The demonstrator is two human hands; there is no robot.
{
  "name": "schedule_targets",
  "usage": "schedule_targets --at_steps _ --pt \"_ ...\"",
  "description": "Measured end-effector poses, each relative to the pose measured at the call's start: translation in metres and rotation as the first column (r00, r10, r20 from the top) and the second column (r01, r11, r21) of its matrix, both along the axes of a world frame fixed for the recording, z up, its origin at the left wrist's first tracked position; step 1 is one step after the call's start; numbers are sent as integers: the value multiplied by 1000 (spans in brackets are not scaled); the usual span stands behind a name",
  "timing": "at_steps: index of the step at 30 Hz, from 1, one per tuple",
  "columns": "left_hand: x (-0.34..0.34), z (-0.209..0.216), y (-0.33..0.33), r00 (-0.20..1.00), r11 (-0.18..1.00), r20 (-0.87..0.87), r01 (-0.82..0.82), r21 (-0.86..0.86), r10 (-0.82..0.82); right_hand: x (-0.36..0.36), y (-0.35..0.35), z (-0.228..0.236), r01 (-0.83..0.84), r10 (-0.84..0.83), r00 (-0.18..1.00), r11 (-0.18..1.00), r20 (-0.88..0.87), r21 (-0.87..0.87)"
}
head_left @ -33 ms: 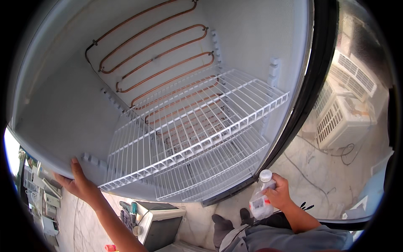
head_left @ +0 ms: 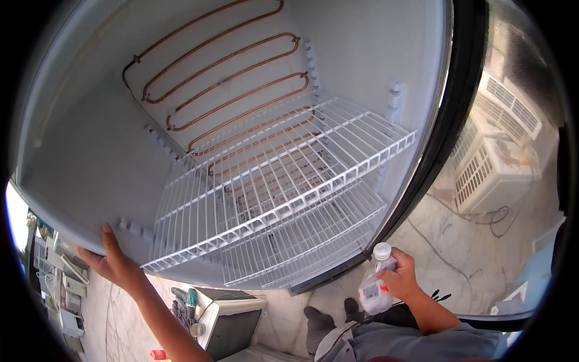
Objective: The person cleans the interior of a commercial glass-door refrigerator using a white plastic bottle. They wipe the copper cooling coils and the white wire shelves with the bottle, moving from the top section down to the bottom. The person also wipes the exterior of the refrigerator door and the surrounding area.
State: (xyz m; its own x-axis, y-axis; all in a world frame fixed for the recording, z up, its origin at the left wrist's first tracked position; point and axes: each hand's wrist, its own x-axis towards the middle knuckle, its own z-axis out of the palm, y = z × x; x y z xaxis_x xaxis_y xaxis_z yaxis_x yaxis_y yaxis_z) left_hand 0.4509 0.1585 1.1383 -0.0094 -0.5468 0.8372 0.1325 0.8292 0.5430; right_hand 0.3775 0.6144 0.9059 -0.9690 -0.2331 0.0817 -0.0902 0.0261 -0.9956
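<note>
A refrigerator cabinet point(head_left: 78, 139) stands open in front of me, its inside white, with copper tubing point(head_left: 223, 81) looping across the back wall. White wire shelves sit inside it; the top shelf point(head_left: 289, 175) spans the cabinet above lower shelves point(head_left: 313, 244). My left hand point(head_left: 114, 265) grips the cabinet's lower left edge, thumb on the inner side and fingers round the outside. At the lower right, my right hand point(head_left: 401, 276) is closed round a clear plastic bottle point(head_left: 375, 294) with a white cap and a red-marked label. The bottle is held upright, slightly tilted, outside the cabinet.
To the right, beyond the black-edged door frame point(head_left: 449, 114), white air-conditioner units point(head_left: 494, 175) stand on the marble-look floor point(head_left: 434, 241) near a loose cable. A green power drill point(head_left: 191, 298) lies by a white-framed dark appliance point(head_left: 232, 326) below. More appliances point(head_left: 72, 301) line the far left.
</note>
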Motion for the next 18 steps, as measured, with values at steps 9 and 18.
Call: schedule_targets --at_steps 9,18 --pt "2 -15 -7 986 993 120 -114 -27 116 2 -2 -5 -35 34 998 999 -59 -20" --pt "12 -12 -24 979 987 145 -152 49 143 21 6 -23 -33 36 998 997 42 -74"
